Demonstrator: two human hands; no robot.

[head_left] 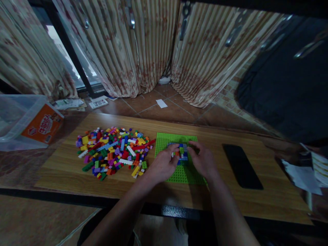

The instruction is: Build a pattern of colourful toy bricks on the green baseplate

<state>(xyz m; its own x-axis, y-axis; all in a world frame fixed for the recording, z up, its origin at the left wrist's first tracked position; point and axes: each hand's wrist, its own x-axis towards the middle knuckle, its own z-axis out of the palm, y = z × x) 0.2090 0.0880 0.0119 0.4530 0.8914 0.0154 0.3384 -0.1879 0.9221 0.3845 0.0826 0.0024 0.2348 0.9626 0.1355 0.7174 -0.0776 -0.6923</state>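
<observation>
A green studded baseplate [160,140] lies on the wooden table, with a low build of toy bricks [183,155], mostly blue with bits of green, orange and white, near its middle. My left hand [165,164] curls over the left side of this build, fingers and thumb bent onto it; its palm hides part of the bricks. At the build's right edge is my right hand [203,160], its fingers apart and nothing visible in them. Whether its fingertips touch the bricks is unclear. Left of the baseplate spreads a large pile of loose bricks [115,152] in many colours.
A black flat slab like a phone or tablet [242,165] lies on the table [179,200] at right. A clear plastic box with an orange label [42,124] stands at far left. Striped curtains [151,51] hang behind; papers [301,176] lie at far right.
</observation>
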